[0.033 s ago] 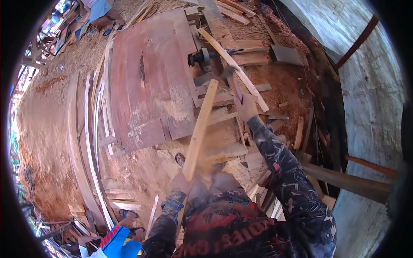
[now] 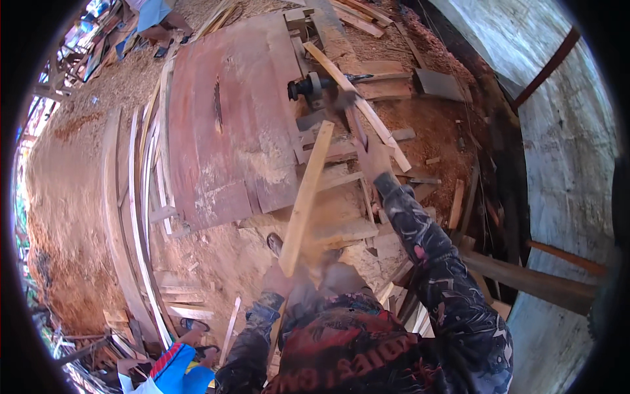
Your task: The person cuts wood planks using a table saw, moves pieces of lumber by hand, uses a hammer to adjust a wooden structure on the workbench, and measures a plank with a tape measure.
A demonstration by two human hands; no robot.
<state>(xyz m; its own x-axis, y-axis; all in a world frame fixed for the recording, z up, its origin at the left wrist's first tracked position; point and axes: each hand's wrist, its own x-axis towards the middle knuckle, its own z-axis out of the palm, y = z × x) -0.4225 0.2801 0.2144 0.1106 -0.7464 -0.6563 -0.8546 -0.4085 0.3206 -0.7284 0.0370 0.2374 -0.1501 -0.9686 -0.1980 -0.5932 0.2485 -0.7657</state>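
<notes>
My left hand (image 2: 278,281) grips the lower end of a light wooden plank (image 2: 307,197). The plank slants up and away, its far end beside the edge of a worn reddish wooden tabletop (image 2: 197,79). Out in front, my right hand (image 2: 375,161) is closed round the handle of a hammer (image 2: 356,125). Its dark, slightly blurred head is close to a black machine part with a round collar (image 2: 307,87). A narrow wooden strip (image 2: 384,128) lies diagonally just beyond the hammer and the right hand.
A saw blade (image 2: 218,105) shows in the tabletop's slot. Long boards (image 2: 115,230) lie along the left. At lower left is a person in blue (image 2: 180,368); another person's legs (image 2: 164,26) show at upper left. A wooden beam (image 2: 531,282) and pale sheeting (image 2: 564,151) border the right.
The hammer and my right hand have shifted slightly up and left. The person at upper left has moved their legs. My left hand and the plank look unchanged.
</notes>
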